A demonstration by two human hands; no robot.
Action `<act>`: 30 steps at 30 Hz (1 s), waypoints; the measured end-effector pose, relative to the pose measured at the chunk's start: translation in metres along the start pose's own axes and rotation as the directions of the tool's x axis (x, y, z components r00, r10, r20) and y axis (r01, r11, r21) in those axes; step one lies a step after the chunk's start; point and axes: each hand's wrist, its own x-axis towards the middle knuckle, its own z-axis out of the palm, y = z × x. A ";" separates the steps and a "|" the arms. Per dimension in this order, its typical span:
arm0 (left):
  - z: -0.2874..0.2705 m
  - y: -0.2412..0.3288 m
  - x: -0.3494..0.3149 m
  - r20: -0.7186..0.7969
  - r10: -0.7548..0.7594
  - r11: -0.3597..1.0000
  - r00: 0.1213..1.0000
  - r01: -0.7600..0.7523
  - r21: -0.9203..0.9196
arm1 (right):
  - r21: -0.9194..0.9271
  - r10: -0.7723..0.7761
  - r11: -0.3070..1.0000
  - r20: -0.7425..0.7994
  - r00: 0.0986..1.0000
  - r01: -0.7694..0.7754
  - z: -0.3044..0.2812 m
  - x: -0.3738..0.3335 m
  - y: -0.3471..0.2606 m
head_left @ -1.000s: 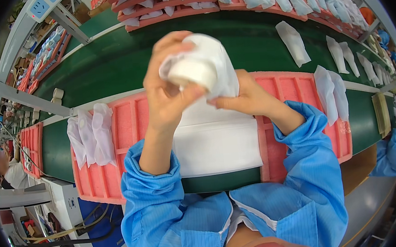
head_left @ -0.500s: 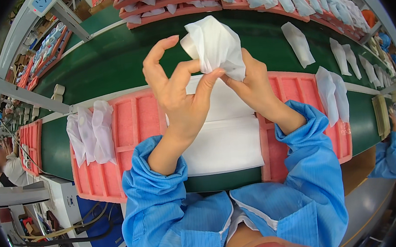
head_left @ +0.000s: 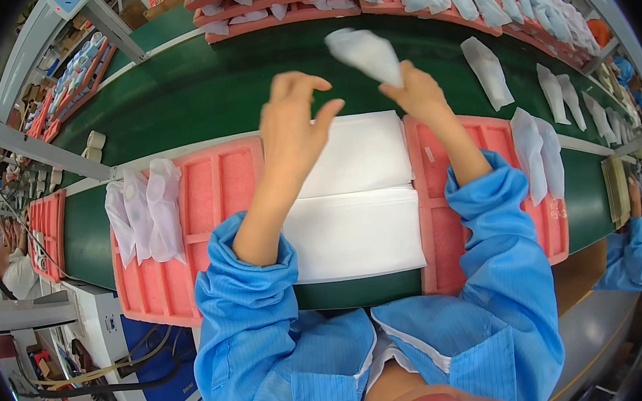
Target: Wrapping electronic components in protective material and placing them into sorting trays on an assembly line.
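Observation:
My right hand is closed on the narrow end of a wrapped bundle in thin white sheeting, held above the green conveyor belt and blurred by motion. What lies inside it is hidden. My left hand is empty, thumb and fingers apart, just left of two stacks of white sheets. The far stack and the near stack lie between a left pink tray and a right pink tray. Several white wrapped pieces rest on the left tray, and a pair on the right one.
Across the belt, stacked pink trays hold more wrapped pieces. A single wrapped piece lies on the belt at right, others beyond it. Metal posts stand at left. Co-workers sit at both sides.
My left hand has come off the white bundle and moved down. The right hand alone now holds it, its narrow end gripped and the rest tilted up to the left.

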 end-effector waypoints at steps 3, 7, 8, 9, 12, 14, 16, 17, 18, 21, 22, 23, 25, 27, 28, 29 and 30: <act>0.027 -0.001 -0.013 0.269 -0.038 0.999 0.963 0.040 -0.001 | -0.217 0.015 0.975 -0.140 0.990 -0.045 0.035 0.027 0.069; 0.047 -0.012 -0.036 0.483 -0.156 0.987 0.862 0.120 0.103 | -0.403 0.110 0.900 -0.151 0.982 -0.163 0.045 0.020 0.056; 0.051 -0.013 -0.037 0.486 -0.158 0.987 0.860 0.123 0.102 | -0.351 -0.047 0.936 -0.215 0.976 -0.032 0.041 0.019 0.050; 0.053 -0.016 -0.038 0.514 -0.155 0.987 0.844 0.117 0.107 | -0.305 -0.197 0.946 -0.285 0.938 0.106 0.039 0.017 0.045; 0.061 -0.017 -0.034 0.565 -0.157 0.987 0.810 0.113 0.114 | 0.261 -0.168 0.947 -0.090 0.982 0.186 0.062 0.027 0.057; 0.060 -0.022 -0.036 0.579 -0.182 0.983 0.795 0.130 0.130 | 0.396 -0.278 0.890 0.081 0.957 0.224 0.068 0.021 0.048; 0.058 -0.022 -0.037 0.554 -0.192 0.981 0.810 0.143 0.132 | 0.380 -0.284 0.898 0.121 0.951 0.220 0.064 0.020 0.038; 0.059 -0.021 -0.036 0.559 -0.189 0.982 0.808 0.139 0.130 | 0.360 -0.290 0.907 0.159 0.944 0.218 0.063 0.019 0.039; 0.059 -0.019 -0.035 0.558 -0.202 0.979 0.805 0.149 0.139 | 0.360 -0.285 0.908 0.157 0.946 0.214 0.063 0.019 0.042; 0.058 -0.017 -0.035 0.560 -0.212 0.977 0.801 0.158 0.144 | 0.386 -0.313 0.890 0.128 0.941 0.244 0.062 0.019 0.043; 0.058 -0.017 -0.035 0.559 -0.211 0.977 0.802 0.159 0.140 | 0.374 -0.300 0.898 0.138 0.944 0.230 0.062 0.018 0.042; 0.058 -0.018 -0.035 0.559 -0.210 0.977 0.802 0.159 0.140 | 0.363 -0.288 0.906 0.149 0.946 0.218 0.062 0.018 0.042; 0.059 -0.019 -0.035 0.561 -0.215 0.976 0.799 0.152 0.158 | 0.365 -0.297 0.902 0.142 0.944 0.229 0.061 0.018 0.042; 0.060 -0.020 -0.035 0.562 -0.209 0.977 0.801 0.152 0.147 | 0.367 -0.302 0.900 0.134 0.944 0.236 0.061 0.017 0.042; 0.060 -0.020 -0.036 0.561 -0.205 0.979 0.802 0.154 0.136 | 0.363 -0.293 0.903 0.134 0.947 0.228 0.062 0.018 0.042; 0.061 -0.020 -0.036 0.563 -0.204 0.979 0.801 0.154 0.136 | 0.360 -0.284 0.906 0.135 0.949 0.220 0.062 0.018 0.042; 0.062 -0.021 -0.036 0.559 -0.204 0.978 0.804 0.148 0.144 | 0.361 -0.282 0.907 0.135 0.950 0.218 0.063 0.018 0.042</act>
